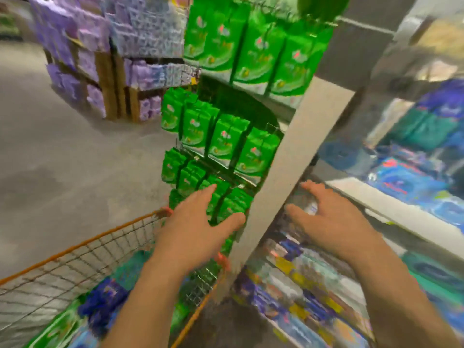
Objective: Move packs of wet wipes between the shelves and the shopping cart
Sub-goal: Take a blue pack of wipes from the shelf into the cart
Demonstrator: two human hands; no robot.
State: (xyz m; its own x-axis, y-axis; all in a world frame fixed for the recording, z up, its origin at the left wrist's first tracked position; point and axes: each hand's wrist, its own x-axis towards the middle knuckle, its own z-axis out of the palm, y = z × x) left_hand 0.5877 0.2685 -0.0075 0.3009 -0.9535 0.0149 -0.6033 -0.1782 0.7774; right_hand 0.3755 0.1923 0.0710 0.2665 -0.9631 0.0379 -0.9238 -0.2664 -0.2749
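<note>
Fingers (pixel 211 190) of left hand (pixel 193 229) spread and straight, thumb out wide, nothing gripped; reaching toward green wipe packs (pixel 221 202) on the end rack, contact lost in blur. Right hand (pixel 329 222) loosely curved, fingers apart, over a pale pack (pixel 310 205) on the side shelf; whether gripped, cannot tell. Both forearms stretched forward, palms down, one on each side of the grey upright post (pixel 288 156). More green packs in rows higher up the rack. Shopping cart (pixel 75 249) low left, orange rim just beside the rack, blue and green packs (pixel 105 301) inside. Open grey floor (pixel 62 146) to the left; purple stacked goods (pixel 82 56) well apart beyond.
</note>
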